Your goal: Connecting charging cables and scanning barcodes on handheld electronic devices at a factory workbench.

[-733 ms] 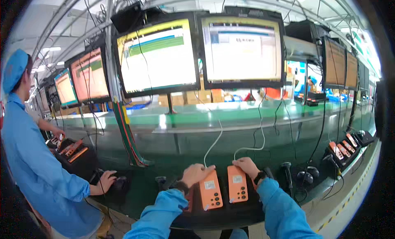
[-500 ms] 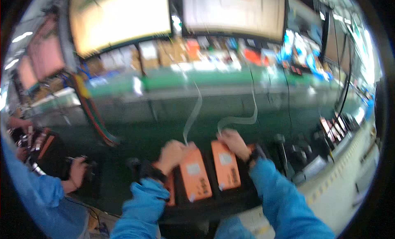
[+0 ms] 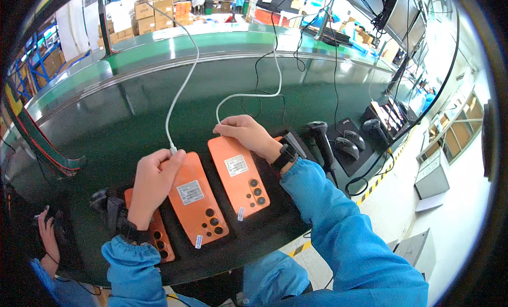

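Three orange phones lie face down on a black mat, camera lenses toward me. My left hand pinches the plug of a white cable at the far end of the middle phone. At the far end of the right phone, my right hand is closed on the end of a second white cable; its fingers hide the plug. Each of these phones bears a pale printed label and a small tab. The left phone is partly covered by my left hand and wrist.
A handheld scanner and two computer mice sit right of the phones. Beyond runs a green-edged bench rail with hanging black cables. At the far left, a co-worker's hand rests near dark equipment.
The view has tilted and shifted, so the hands and phones appear farther left and the overhead screens have mostly left the picture. Both hands stay at the phones' far ends.
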Demonstrator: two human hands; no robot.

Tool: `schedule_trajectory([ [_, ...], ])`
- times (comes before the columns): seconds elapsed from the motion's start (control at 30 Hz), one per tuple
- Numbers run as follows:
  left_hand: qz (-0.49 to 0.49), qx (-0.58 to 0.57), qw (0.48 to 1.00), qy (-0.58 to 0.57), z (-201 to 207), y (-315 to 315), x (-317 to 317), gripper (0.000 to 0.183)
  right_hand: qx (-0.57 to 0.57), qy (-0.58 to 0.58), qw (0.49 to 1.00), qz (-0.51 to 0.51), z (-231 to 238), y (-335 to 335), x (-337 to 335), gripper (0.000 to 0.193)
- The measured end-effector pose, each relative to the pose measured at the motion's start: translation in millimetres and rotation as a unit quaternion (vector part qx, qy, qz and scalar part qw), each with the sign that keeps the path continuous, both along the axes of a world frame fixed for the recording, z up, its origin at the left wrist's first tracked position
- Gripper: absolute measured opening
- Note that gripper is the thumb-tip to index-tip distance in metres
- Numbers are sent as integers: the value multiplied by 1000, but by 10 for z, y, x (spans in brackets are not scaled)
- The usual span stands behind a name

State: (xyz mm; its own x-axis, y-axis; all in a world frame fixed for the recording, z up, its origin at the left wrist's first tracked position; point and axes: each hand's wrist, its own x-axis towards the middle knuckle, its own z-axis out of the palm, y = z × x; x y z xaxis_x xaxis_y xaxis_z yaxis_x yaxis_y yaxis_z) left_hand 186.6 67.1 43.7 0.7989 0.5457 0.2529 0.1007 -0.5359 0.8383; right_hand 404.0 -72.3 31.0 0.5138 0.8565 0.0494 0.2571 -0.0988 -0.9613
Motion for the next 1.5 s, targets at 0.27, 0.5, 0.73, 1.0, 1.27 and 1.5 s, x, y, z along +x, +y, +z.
schedule_trajectory([
  [0.27, 8, -24, 999, -39, -68, 50, -10, 41, -18, 19, 999, 19, 30, 23, 7, 29],
  [0.5, 39, -21, 998, -35, -91, 5, -9, 44, -27, -64, 998, -12, -18, 25, 1, 33],
  [0.73, 50, 8, 998, -31, -111, -13, 53, 44, 32, -195, 978, -74, -17, 42, 22, 39],
  [1.0, 45, 7, 998, 37, -138, -15, 84, 48, 21, -260, 965, -23, 112, 27, -192, 34],
  [1.27, 123, 101, 987, 9, -110, -160, 114, 56, 19, -290, 952, -92, 82, 23, -187, 31],
  [1.5, 159, 149, 976, -17, -52, -229, 92, 56, 25, -302, 946, -111, -103, 73, -95, 32],
])
